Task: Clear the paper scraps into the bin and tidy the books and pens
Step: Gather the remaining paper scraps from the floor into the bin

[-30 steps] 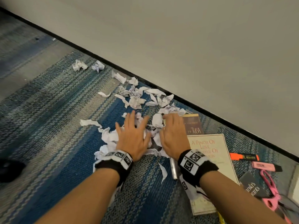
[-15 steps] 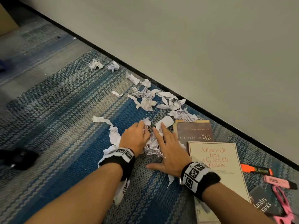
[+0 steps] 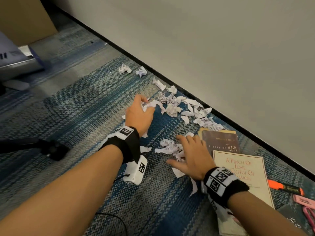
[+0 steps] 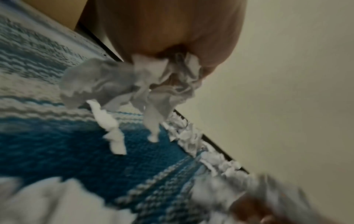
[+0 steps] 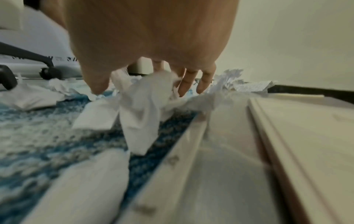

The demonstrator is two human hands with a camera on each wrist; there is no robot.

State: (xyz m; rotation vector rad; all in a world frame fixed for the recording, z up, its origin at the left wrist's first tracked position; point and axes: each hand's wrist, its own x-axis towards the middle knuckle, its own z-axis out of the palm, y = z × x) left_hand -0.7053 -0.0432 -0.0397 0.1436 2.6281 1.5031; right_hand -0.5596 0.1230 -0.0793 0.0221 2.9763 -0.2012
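Observation:
Torn white paper scraps (image 3: pixel 179 106) lie strewn on the blue carpet along the wall. My left hand (image 3: pixel 141 109) is raised a little above the carpet and grips a wad of scraps (image 4: pixel 162 75), whose ends hang down. My right hand (image 3: pixel 185 150) rests flat with spread fingers on a smaller heap of scraps (image 3: pixel 167 147); in the right wrist view its fingers (image 5: pixel 188 81) are straight. Right of it lie a brown book (image 3: pixel 219 142) and a cream book (image 3: pixel 243 176). An orange highlighter (image 3: pixel 284 186) and a pink highlighter (image 3: pixel 303 200) lie beyond the books.
Two crumpled paper balls (image 3: pixel 125 68) sit farther left by the black baseboard (image 3: pixel 255 133). A cardboard box (image 3: pixel 25 19) and a grey-white object (image 3: pixel 15 62) stand at the far left. A black chair caster (image 3: pixel 52 150) is on the carpet to my left. Pink scissors (image 3: pixel 308 213) lie at the right edge.
My left hand closed on a handful of scraps, lifted off the heap and moved away toward the far scraps. My right hand stayed flat on the remaining heap beside the brown book.

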